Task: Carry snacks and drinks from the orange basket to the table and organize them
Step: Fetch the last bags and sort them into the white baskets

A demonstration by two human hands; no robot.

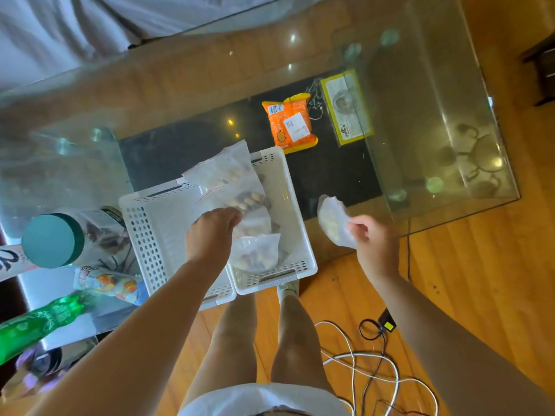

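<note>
Clear nut bags (240, 202) are being sorted into the right white tray (295, 205) on the glass table (180, 85). Left hand (211, 232) is curled round one bag's edge in the tray; right hand (371, 238) pinches a separate small bag (332, 219) above the table edge — it should be laid flat beside the others, not piled. Orange basket not seen.

A single head-worn wide-angle view looks steeply down, close over the glass table (435, 85).
</note>
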